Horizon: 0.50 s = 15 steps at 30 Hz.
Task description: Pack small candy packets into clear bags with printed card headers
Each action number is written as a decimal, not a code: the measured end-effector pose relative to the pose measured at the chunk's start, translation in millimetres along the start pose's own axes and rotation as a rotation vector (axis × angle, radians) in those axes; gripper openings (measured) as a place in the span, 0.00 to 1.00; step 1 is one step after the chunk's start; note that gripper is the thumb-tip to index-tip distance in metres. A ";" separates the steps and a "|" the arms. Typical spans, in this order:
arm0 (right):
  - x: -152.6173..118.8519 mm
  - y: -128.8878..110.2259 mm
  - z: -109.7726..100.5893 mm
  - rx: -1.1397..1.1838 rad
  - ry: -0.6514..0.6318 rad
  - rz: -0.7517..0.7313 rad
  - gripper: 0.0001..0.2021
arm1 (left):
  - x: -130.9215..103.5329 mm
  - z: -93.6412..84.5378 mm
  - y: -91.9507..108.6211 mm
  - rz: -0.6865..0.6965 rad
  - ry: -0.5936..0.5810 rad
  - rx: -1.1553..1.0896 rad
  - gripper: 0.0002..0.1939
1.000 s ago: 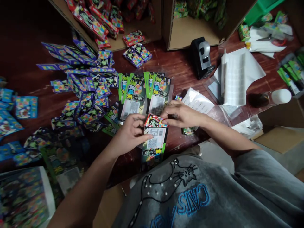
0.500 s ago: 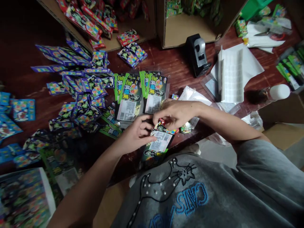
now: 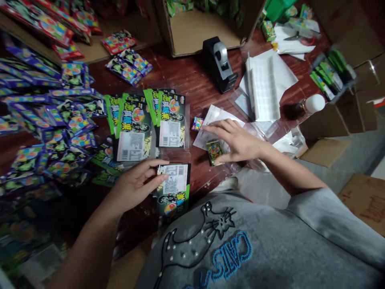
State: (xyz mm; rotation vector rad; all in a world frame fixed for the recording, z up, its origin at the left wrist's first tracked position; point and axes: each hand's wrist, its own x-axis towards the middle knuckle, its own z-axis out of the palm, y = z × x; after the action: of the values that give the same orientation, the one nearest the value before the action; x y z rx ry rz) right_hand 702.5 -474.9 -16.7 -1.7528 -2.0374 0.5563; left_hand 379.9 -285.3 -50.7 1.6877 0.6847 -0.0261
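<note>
My left hand (image 3: 136, 185) pinches the top left corner of a clear bag with a green card and white barcode label (image 3: 174, 188) lying at the table's near edge. To the right, my right hand (image 3: 237, 141) has its fingers spread over a small green candy packet (image 3: 214, 151), touching it. That packet lies on a pile of empty clear bags (image 3: 219, 120). A small purple packet (image 3: 197, 123) lies just left of my right fingertips. Two filled green bags (image 3: 132, 130) (image 3: 171, 118) lie side by side beyond my left hand.
Purple candy packets (image 3: 57, 120) spread in a heap over the left of the table. Open cardboard boxes (image 3: 192, 28) stand at the back. A black tape dispenser (image 3: 219, 64), white label sheets (image 3: 264, 86), a white-capped bottle (image 3: 306, 106) and a tray of green packets (image 3: 329, 74) sit right.
The red packet that both hands worked at the bag's mouth is out of sight. My right hand moved right onto the small green packet. My left hand stays on the bag; the view shifted right.
</note>
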 end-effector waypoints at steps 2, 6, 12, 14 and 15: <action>-17.7 4.5 -2.4 -0.139 -0.108 0.039 0.53 | 3.1 0.1 4.5 -0.005 -0.020 0.032 0.23; -26.5 7.2 12.5 -0.237 -0.169 0.019 0.49 | 7.8 7.7 10.7 -0.008 0.019 0.001 0.26; 5.5 -7.8 0.0 0.090 0.186 -0.033 0.46 | 3.7 28.5 10.1 -0.003 0.275 -0.219 0.33; 24.6 -20.8 1.1 0.168 0.317 0.033 0.41 | 2.6 38.1 8.4 0.002 0.343 -0.281 0.34; 34.8 -27.9 6.2 0.207 0.380 0.066 0.38 | 2.0 42.8 7.7 0.012 0.374 -0.304 0.33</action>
State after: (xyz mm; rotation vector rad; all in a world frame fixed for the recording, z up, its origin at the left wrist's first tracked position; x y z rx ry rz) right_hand 671.2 -444.5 -5.6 -1.6600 -1.6090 0.3997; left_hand 399.9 -323.8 -55.2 1.4134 0.9062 0.3926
